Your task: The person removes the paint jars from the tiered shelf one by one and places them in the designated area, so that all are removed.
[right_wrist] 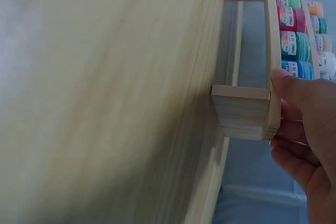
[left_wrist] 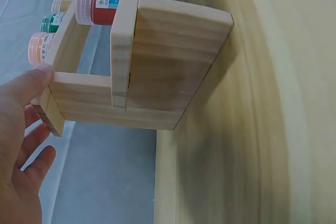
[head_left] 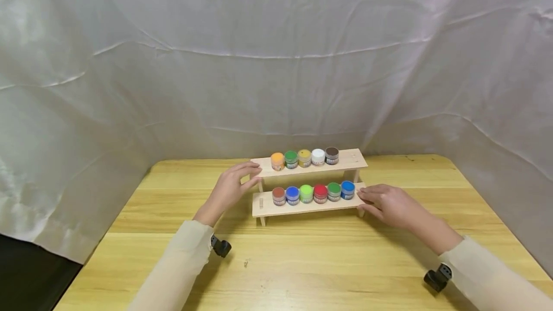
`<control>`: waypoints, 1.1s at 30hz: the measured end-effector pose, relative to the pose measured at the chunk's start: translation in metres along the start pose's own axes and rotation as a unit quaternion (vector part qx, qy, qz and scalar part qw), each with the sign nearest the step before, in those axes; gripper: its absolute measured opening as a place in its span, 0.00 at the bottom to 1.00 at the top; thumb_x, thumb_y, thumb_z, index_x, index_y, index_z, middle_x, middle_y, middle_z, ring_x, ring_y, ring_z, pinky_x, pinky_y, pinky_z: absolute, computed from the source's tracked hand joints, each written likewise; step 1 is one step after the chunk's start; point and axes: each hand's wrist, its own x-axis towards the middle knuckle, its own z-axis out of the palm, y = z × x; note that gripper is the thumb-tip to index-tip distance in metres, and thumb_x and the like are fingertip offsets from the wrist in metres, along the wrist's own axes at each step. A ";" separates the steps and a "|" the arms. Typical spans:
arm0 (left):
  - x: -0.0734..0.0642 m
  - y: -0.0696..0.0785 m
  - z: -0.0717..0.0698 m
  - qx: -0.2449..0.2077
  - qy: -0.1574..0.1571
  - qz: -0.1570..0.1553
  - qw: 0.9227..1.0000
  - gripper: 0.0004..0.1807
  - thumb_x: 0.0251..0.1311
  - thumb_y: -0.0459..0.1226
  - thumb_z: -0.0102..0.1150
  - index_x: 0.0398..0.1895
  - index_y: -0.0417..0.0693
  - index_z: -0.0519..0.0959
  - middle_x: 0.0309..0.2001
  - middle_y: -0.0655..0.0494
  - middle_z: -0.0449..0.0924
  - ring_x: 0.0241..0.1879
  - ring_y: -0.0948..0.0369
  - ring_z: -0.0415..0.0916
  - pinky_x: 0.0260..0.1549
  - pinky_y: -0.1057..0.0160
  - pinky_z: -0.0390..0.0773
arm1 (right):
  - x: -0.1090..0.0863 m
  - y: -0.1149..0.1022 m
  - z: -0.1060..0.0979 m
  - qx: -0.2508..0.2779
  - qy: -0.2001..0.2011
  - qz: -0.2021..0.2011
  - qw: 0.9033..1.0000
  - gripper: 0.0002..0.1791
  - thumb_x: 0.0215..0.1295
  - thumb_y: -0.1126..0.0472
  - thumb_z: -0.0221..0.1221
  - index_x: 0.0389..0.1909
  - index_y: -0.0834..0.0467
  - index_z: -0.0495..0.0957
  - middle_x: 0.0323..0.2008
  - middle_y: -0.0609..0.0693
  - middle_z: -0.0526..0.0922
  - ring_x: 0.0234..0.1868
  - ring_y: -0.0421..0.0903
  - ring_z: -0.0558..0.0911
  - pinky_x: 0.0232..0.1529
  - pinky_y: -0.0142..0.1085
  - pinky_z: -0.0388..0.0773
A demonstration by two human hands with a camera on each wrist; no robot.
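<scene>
A two-tier wooden rack (head_left: 267,211) stands on the table, bearing small paint jars with clear lids. My left hand (head_left: 229,187) holds the left end of its upper board (head_left: 262,169), thumb on the near edge and fingers behind. At the right end of the lower board, my right hand (head_left: 395,205) pinches the wood between thumb and fingers, close to a blue jar (right_wrist: 297,68). Along the upper tier sit orange (head_left: 277,161), green, yellow, white and brown (head_left: 331,155) jars. Reddish-brown (head_left: 278,196), blue, light green, red (head_left: 320,193), green and blue jars line the lower one.
The rack stands near the back of the wooden table (head_left: 276,272). Behind it and at both sides hangs a grey-white cloth (head_left: 268,85). A black camera (head_left: 221,246) is strapped at the left wrist, another (head_left: 438,277) at the right.
</scene>
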 end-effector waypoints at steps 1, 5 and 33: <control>0.000 0.002 0.001 -0.001 -0.002 -0.010 1.000 0.15 0.63 0.42 0.65 0.51 0.48 0.84 0.57 0.53 0.79 0.60 0.53 0.73 0.61 0.52 0.69 | 0.000 0.001 0.000 0.000 0.007 -0.012 1.000 0.20 0.54 0.57 0.71 0.46 0.65 0.85 0.43 0.59 0.86 0.44 0.56 0.85 0.43 0.51 0.81; 0.001 0.006 0.002 -0.005 -0.003 -0.036 0.999 0.16 0.63 0.43 0.65 0.51 0.48 0.83 0.57 0.53 0.79 0.61 0.52 0.73 0.61 0.51 0.69 | 0.000 0.005 0.000 0.005 0.022 -0.035 0.999 0.21 0.51 0.58 0.72 0.44 0.64 0.85 0.42 0.58 0.86 0.42 0.55 0.85 0.42 0.51 0.82; -0.001 -0.002 0.009 -0.052 0.030 -0.039 0.997 0.16 0.57 0.40 0.69 0.49 0.47 0.85 0.54 0.54 0.82 0.59 0.54 0.74 0.62 0.53 0.69 | -0.003 0.004 0.001 0.030 0.022 -0.001 0.999 0.19 0.53 0.61 0.70 0.46 0.63 0.85 0.44 0.57 0.86 0.44 0.56 0.84 0.44 0.53 0.80</control>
